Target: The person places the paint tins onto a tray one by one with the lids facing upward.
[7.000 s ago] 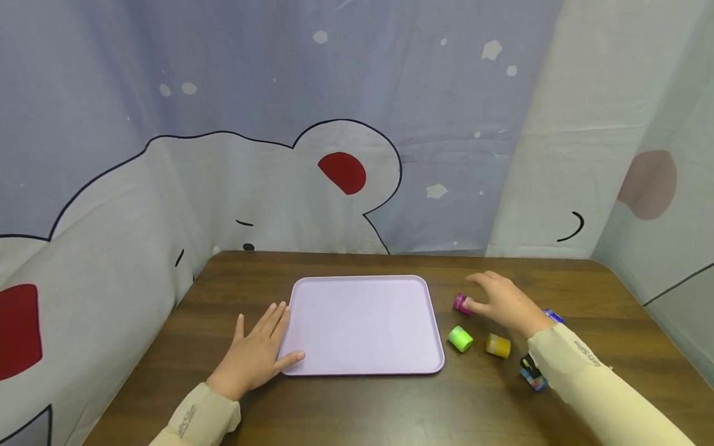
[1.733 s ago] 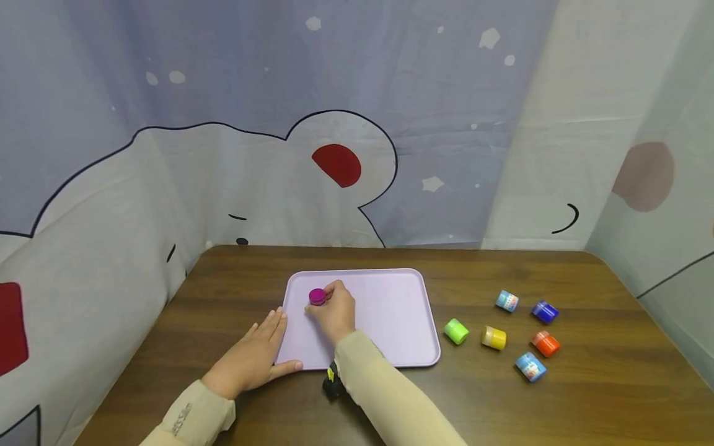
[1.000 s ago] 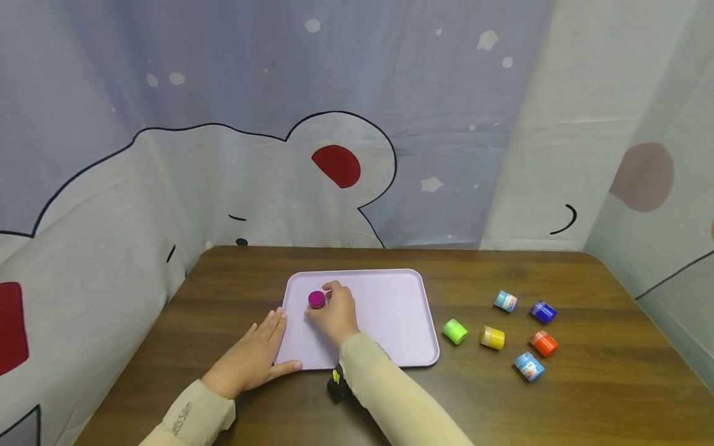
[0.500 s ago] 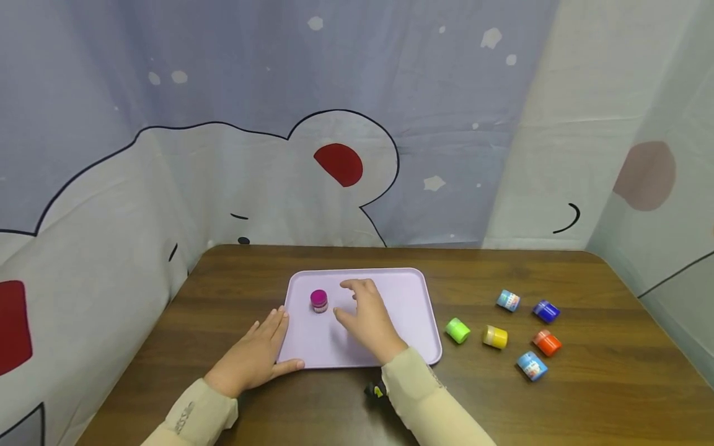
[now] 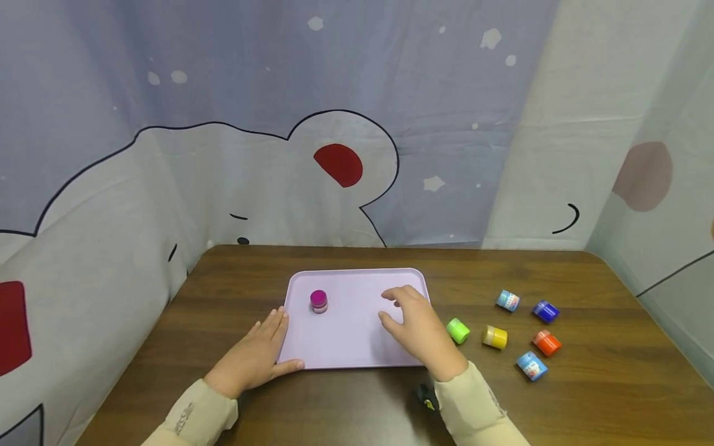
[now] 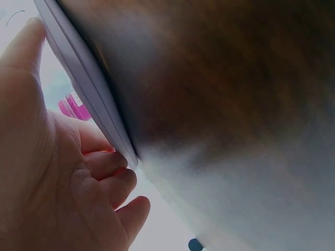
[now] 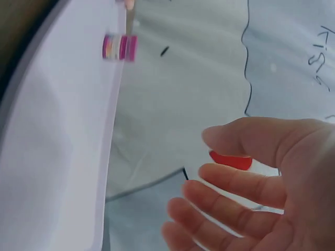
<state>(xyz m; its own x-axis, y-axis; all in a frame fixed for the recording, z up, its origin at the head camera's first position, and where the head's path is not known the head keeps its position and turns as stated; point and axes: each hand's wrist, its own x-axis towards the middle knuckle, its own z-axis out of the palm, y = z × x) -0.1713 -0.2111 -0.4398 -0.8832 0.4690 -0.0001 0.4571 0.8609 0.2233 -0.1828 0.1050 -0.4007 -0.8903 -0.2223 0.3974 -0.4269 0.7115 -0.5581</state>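
Note:
A small magenta-lidded jar (image 5: 319,301) stands upright on the left part of a pale lilac tray (image 5: 357,353). My left hand (image 5: 253,356) rests at the tray's left edge with fingers extended; the left wrist view shows the fingers (image 6: 107,172) against the rim. Over the tray's right part hovers my right hand (image 5: 421,328), fingers apart and holding nothing. Its bare fingers (image 7: 225,209) also show in the right wrist view, well away from the magenta jar (image 7: 119,47). Closest to the right hand is a green jar (image 5: 458,331) lying beside the tray.
Right of the tray, a yellow jar (image 5: 495,337), a red-orange jar (image 5: 546,342), a dark blue jar (image 5: 545,311) and two light blue jars, one farther back (image 5: 508,300) and one nearer (image 5: 532,366), lie on the wooden table (image 5: 334,409). A patterned curtain (image 5: 268,186) hangs behind.
My right hand brought the magenta jar from the table's right side onto the tray, let it go, and has moved rightward away from it. The left hand stays at the tray's edge.

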